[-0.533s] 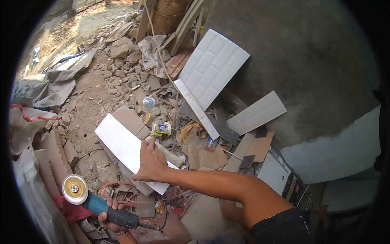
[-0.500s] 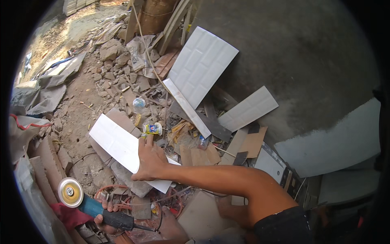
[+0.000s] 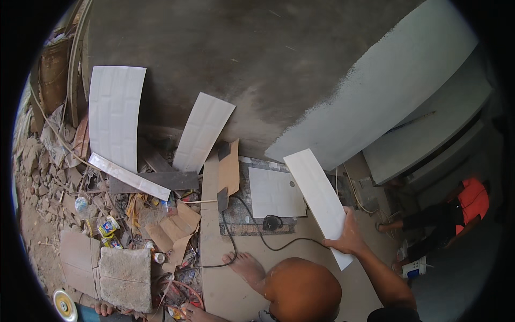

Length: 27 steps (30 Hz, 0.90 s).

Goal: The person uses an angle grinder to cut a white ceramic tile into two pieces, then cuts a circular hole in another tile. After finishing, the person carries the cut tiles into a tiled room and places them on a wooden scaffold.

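My right hand (image 3: pixel 347 236) grips the lower end of a long white tile strip (image 3: pixel 316 193), its thumb and fingers on the long edges. The strip tilts up and to the left over the floor. At the lower left edge my left hand (image 3: pixel 103 309) is wrapped round an angle grinder (image 3: pixel 88 312), mostly cut off by the frame. The grinder's round disc (image 3: pixel 65 306) faces up. Beside that hand lies a rough stone block (image 3: pixel 126 276), next to a flat brown tile (image 3: pixel 79 263).
A large white tile (image 3: pixel 115 118) and a narrower one (image 3: pixel 203 131) lean on the grey wall. Rubble (image 3: pixel 40 177) covers the left. A black cable (image 3: pixel 263 236) crosses the floor by a white square panel (image 3: pixel 276 193). A person in an orange-red shirt (image 3: pixel 475 198) is at the right.
My view has turned right. My right hand has carried the white tile strip away from the stone block, over to the right. The grinder stays in my left hand.
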Each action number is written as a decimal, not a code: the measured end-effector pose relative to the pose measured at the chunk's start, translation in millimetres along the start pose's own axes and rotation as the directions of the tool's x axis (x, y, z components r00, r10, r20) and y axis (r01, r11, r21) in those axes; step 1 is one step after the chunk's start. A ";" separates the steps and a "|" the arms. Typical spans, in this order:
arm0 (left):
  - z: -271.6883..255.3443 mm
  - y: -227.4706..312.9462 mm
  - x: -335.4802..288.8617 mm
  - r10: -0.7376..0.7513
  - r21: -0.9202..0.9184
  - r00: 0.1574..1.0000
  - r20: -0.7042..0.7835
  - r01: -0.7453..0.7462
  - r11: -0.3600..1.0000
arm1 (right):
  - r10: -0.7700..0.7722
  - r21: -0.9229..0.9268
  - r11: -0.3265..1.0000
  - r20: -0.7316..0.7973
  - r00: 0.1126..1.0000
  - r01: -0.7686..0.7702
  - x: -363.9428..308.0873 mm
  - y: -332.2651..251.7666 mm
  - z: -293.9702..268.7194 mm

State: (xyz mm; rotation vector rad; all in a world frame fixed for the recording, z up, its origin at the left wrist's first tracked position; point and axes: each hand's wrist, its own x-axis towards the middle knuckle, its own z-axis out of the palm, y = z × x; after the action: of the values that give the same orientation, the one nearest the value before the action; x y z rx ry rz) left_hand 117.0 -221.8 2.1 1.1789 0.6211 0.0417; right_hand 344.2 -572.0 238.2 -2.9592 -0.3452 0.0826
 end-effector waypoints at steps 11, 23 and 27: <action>33.8 -63.2 22.9 0.092 0.881 0.962 -0.256 0.193 0.431 | 0.249 0.877 -0.386 0.397 0.883 -0.285 23.8 191.0 84.9; 14.9 -102.7 -40.0 0.156 0.818 0.803 -0.575 0.567 0.096 | 0.900 0.577 0.314 0.071 0.430 -0.754 124.1 293.3 256.3; 20.4 -100.7 -41.9 0.157 0.797 0.783 -0.601 0.602 0.047 | 0.908 0.437 0.389 -0.032 0.418 -0.811 128.8 284.5 271.5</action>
State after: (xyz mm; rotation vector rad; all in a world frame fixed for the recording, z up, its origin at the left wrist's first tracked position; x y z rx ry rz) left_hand 63.1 -294.0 -62.8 2.5050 1.5533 -0.4683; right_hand 513.2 -773.8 -81.2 -2.3561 1.1948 -0.1288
